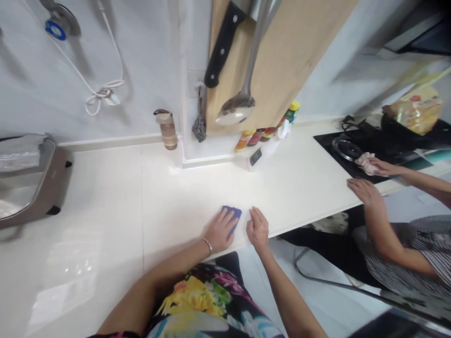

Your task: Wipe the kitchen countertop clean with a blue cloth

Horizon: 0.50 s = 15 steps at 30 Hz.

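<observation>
One brown appliance point(44, 192) with glossy walls sits at the table's point(116, 192) left end, one crinkly clear packet point(19, 155) on it. Near the back edge, one banded brown container point(169, 134) has a strap on top. The left hand point(220, 230), one bracelet point(208, 244) on its wrist, lies near the front edge, fingers spread, its grip holding one soft purple cloth point(232, 213) against the tabletop. One wiry metal scrubber point(199, 129) hangs beside one smooth wooden board point(271, 61); one black-handled knife point(223, 47) and one shiny metal ladle point(241, 103) hang before the board, which partly hides at least four sauce bottles point(244, 139). The right hand point(258, 228) rests at the front edge, its grip narrow, fingers partly curled; whether it is fully closed I cannot tell. Behind it stand one small white device point(254, 159) and one white spray bottle point(282, 132). At the right end, another person's two hands point(380, 166) flank one black glassy stove's point(331, 143) front corner: one on a crumpled pinkish cloth point(367, 163), one on the table. Beyond, one shiny yellow bag point(419, 110) lies over a black pan point(391, 123).
</observation>
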Motion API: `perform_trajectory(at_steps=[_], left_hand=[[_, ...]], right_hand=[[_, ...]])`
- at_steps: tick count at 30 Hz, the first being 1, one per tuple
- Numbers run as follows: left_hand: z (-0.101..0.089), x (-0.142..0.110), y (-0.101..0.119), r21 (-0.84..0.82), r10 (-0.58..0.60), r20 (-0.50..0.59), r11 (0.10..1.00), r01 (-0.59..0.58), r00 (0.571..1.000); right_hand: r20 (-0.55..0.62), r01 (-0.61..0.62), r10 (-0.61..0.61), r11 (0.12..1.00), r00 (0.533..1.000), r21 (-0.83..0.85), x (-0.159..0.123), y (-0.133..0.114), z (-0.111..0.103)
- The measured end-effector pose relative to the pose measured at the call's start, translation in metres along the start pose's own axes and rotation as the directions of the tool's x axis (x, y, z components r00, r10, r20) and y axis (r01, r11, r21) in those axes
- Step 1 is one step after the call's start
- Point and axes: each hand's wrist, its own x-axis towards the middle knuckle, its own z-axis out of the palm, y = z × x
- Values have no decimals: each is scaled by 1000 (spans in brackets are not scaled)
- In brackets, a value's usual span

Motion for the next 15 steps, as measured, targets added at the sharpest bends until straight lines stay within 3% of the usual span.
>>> perform_trajectory(at_steps=[4, 7, 12, 15], left_hand=[[14, 8, 20, -72, 111, 66, 992, -106, 992], [3, -3, 11, -105, 182, 129, 980, -169, 975], [-53, -61, -37, -189, 344, 235, 934, -305, 909], [-95, -116, -67, -136, 224, 207, 971, -199, 952]], right_hand=[[35, -16, 14, 999, 999, 36, 1, 2, -3], [41, -15, 15, 1000, 999, 15, 1, 3, -4], [30, 5, -6, 1000, 1000, 10, -6, 7, -5], [22, 16, -17, 1000, 1000, 6, -13, 16, -2]])
